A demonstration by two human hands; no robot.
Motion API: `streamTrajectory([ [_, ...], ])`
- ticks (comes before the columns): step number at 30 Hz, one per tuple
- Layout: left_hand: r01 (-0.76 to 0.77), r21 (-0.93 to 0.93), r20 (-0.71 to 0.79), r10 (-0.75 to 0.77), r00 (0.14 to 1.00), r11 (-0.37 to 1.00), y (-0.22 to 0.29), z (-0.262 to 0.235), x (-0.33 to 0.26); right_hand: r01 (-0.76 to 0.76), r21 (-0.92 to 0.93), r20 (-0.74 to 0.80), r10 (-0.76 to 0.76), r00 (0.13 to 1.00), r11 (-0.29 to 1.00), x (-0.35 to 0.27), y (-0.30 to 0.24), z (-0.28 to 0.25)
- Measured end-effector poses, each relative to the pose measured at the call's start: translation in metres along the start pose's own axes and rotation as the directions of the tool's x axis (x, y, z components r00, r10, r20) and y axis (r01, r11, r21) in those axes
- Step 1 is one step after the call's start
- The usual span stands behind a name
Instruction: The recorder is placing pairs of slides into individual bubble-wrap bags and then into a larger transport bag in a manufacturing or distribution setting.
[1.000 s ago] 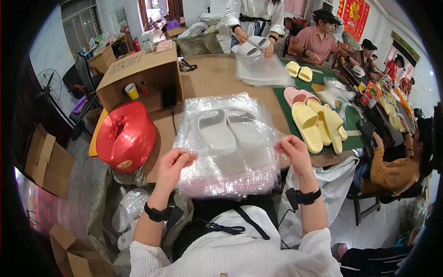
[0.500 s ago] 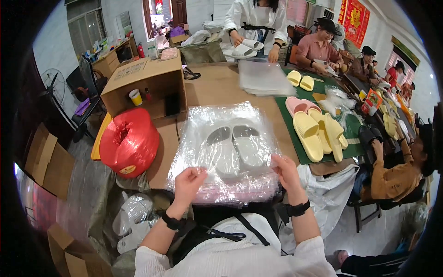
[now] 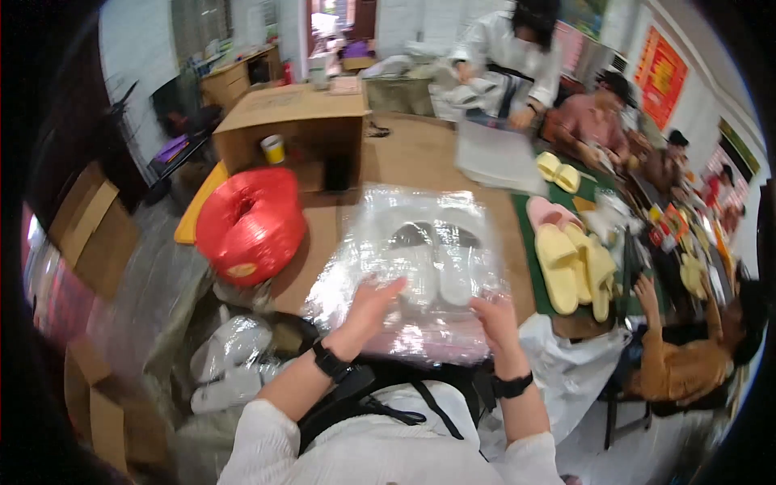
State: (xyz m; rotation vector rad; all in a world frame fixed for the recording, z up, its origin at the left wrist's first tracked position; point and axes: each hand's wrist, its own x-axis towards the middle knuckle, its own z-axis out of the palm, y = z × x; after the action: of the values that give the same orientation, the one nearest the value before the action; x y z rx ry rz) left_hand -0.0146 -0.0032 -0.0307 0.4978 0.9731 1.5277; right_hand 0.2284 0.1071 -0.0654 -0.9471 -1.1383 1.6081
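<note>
A pair of light grey slippers [image 3: 419, 271] lies side by side inside a clear plastic bag [image 3: 368, 222], toes pointing away from me. The bag rests on a stack of glossy packages with pink showing at the near edge [image 3: 428, 343]. My left hand [image 3: 365, 314] is at the bag's near left part, beside the heel of the left slipper, fingers closed on the film. By the right slipper's heel, my right hand [image 3: 496, 322] pinches the bag with thumb and fingers. Motion blurs both hands slightly.
A red roll of plastic twine [image 3: 250, 230] sits left, before an open cardboard box [image 3: 291, 121]. Yellow slippers [image 3: 558, 267] lie on a green mat at right. Bagged slippers fill a sack [image 3: 234, 356] at lower left. Co-workers sit or stand across and to the right.
The whole view has shifted, so the table sits further right. My hands have moved inward from the bag's near corners toward the slipper heels. The co-worker opposite has lowered their slippers behind the plastic sheets.
</note>
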Motion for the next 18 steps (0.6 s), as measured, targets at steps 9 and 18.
streamTrajectory([
  [9, -0.095, -0.065, 0.008, 0.095, 0.995, 0.993, -0.028, 0.018, -0.016, 0.408, -0.186, -0.007, -0.417, 0.909, 0.894, -0.046, -0.015, 0.031],
  [18, -0.170, 0.076, 0.081, 0.164, 0.983, 0.982, 0.015, -0.042, -0.120, 0.621, -0.344, 0.706, -0.242, 0.665, 0.704, -0.097, -0.007, 0.091],
])
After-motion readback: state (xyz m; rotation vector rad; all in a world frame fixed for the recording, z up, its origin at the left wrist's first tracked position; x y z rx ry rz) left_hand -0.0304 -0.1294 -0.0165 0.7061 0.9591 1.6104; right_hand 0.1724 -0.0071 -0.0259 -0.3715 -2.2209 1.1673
